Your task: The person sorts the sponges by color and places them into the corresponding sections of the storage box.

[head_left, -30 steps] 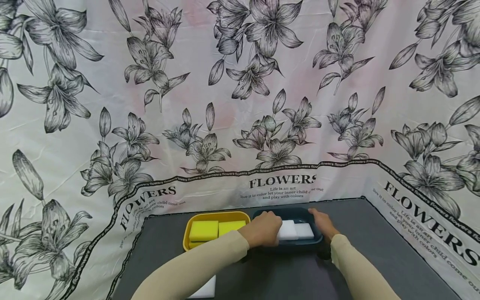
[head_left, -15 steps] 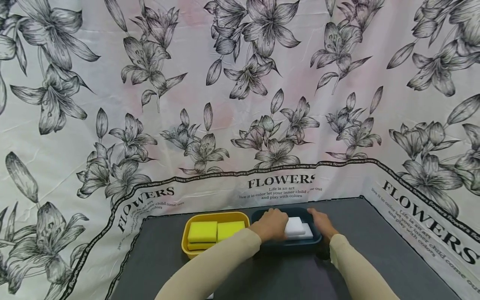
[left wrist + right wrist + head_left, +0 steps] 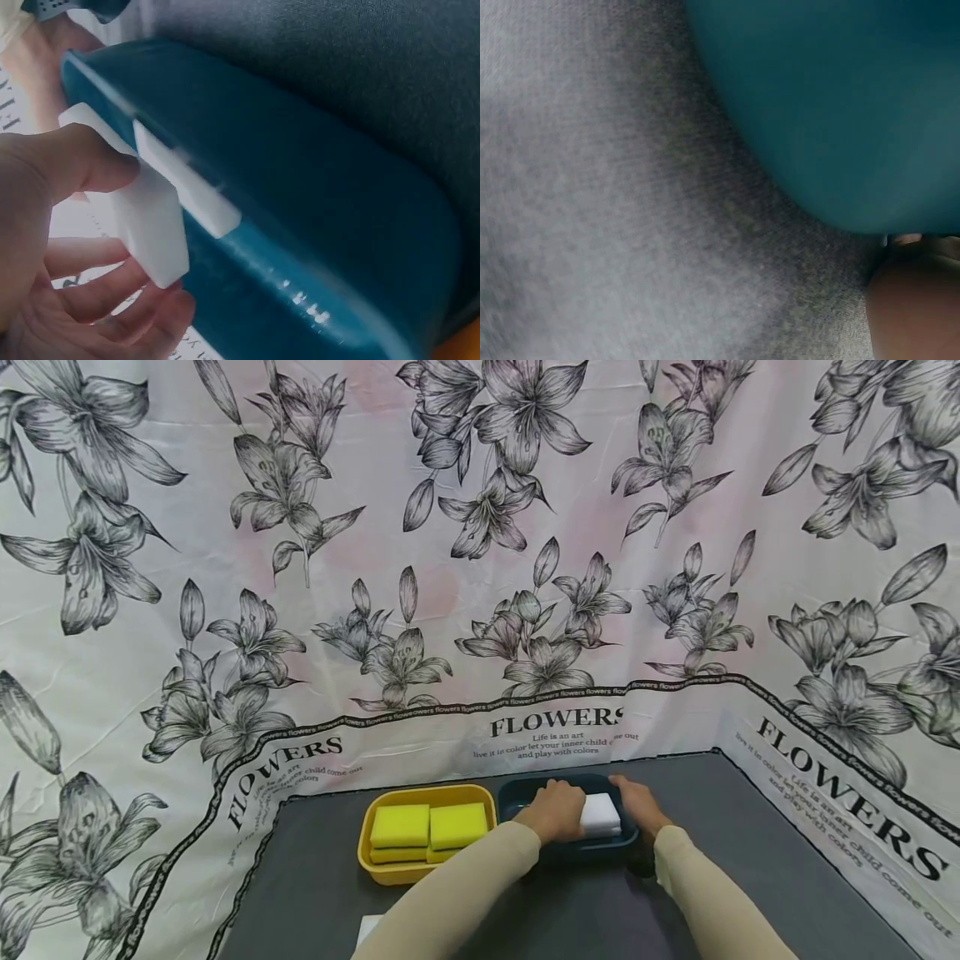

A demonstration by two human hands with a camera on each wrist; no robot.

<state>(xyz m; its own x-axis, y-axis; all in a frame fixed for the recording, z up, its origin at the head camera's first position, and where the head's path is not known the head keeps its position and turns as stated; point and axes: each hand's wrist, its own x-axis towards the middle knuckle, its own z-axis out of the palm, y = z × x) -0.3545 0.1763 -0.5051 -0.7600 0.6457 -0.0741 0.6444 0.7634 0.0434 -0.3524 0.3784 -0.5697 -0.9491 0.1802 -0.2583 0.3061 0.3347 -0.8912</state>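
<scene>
White block [image 3: 154, 217] is in my L grip [image 3: 557, 810], pinched w/ thumb on one flat face & fingers at the other side, prob. b/c flat faces hold w/o slipping; it's slanted at the mouth of the blue tub [image 3: 300, 172], can't tell if it's touching the bottom. 2nd white block [image 3: 187, 186] is just beside it, inside the tub's near wall, touching mine or not I can't say. My R grip [image 3: 641, 806] is on the tub's R end, prob. to steady it; fingers mostly hidden, so can't tell if they're curled or straight. Yellow tub [image 3: 397, 874] is just L of the blue one, w/ yellow sponges [image 3: 400, 825] in 2 side-by-side stacks, prob. so they fit neatly. Nearer me on the grey surface [image 3: 577, 910], a white piece [image 3: 367, 928] pokes out past my L sleeve [image 3: 457, 897], mostly hidden. Floral cloth [image 3: 360, 547] hangs behind.
</scene>
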